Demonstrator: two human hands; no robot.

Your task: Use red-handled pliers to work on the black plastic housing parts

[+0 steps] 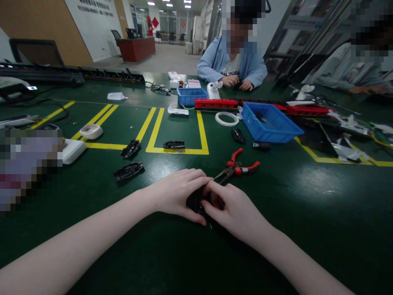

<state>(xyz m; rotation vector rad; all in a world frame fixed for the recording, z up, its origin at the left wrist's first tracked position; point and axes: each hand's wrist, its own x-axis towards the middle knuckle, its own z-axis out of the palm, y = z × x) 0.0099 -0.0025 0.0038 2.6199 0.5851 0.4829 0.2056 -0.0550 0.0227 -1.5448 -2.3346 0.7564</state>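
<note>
Nearest, the left hand (176, 192) and right hand (229, 209) close together around a small black plastic part (196, 200), pinning it against the dark green tabletop (307, 213), seemingly for steadiness; red-handled pliers (238, 166) lie just beyond, similar black plastic pieces (129, 171) farther left

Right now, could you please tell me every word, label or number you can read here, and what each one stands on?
"YORK": on the white shirt of the person in the light blue jacket across the table; the letters before it are hidden.
Lines of lettering on the white wall sign: too blurred to read.
Nothing readable on the black part that both hands hold, or on the pliers.
</note>
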